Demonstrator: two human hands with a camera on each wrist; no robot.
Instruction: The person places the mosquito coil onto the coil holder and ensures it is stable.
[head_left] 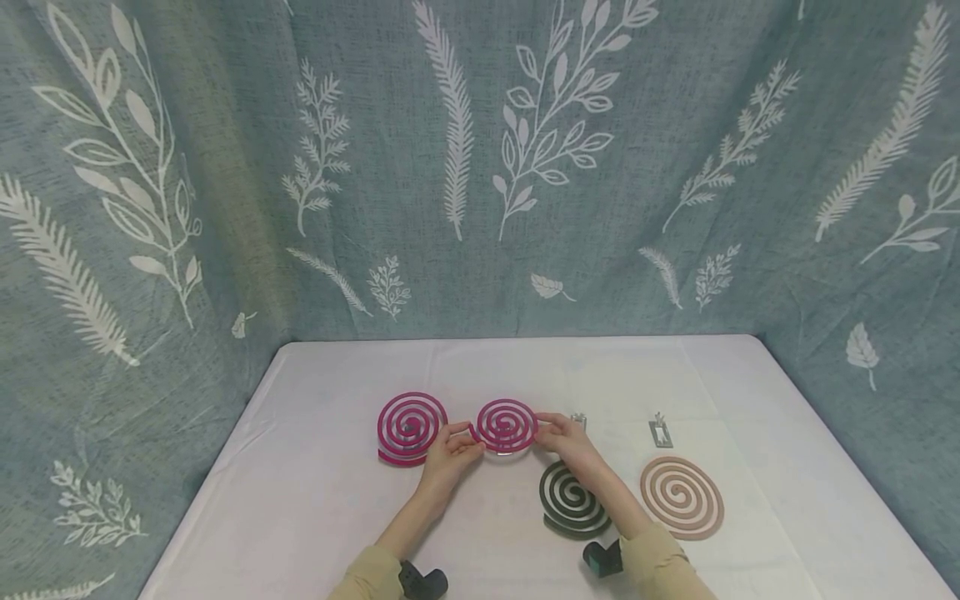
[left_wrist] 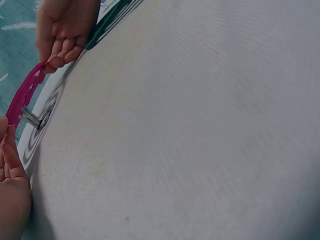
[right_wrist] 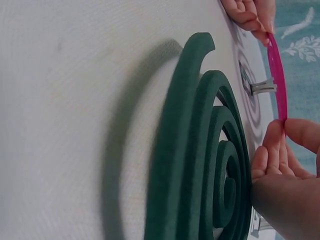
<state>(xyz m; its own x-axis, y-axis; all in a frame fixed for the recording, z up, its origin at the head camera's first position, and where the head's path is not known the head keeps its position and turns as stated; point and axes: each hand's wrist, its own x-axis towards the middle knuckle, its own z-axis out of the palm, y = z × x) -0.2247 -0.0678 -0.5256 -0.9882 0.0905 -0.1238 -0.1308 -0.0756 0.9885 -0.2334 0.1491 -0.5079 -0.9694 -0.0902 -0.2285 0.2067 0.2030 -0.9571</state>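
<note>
We found the task's piece, a flat magenta spiral coil point(head_left: 506, 426), raised above the white cloth-covered surface point(head_left: 300, 508), strung between both hands. The relation that mattered was vertical: a small silvery metal stand point(right_wrist: 263, 87) rose from the surface with its prongs directed at the coil's underside. The wrist views caught the coil almost edge-on, so we could not tell whether prongs and coil were touching or just apart.

The coil, being round, offered no long axis; we recorded its plane as roughly parallel to the surface. It lay to the right of the left hand point(head_left: 450, 456) and to the left of the right hand point(head_left: 567, 442), neither clearly nearer. The left hand pinched the rim near the coil's loose outer end; the right hand pinched the opposite rim, thumb above and fingers below. Both forearms reached forward and converged on the coil.

To the left, near the left hand, we noted a second magenta spiral point(head_left: 414, 424). A dark green spiral point(head_left: 573, 493) lay partly beneath the right forearm in the head view, and a tan spiral point(head_left: 678, 492) lay farther right, with a rectangular metal piece point(head_left: 661, 442) just beyond it.
</note>
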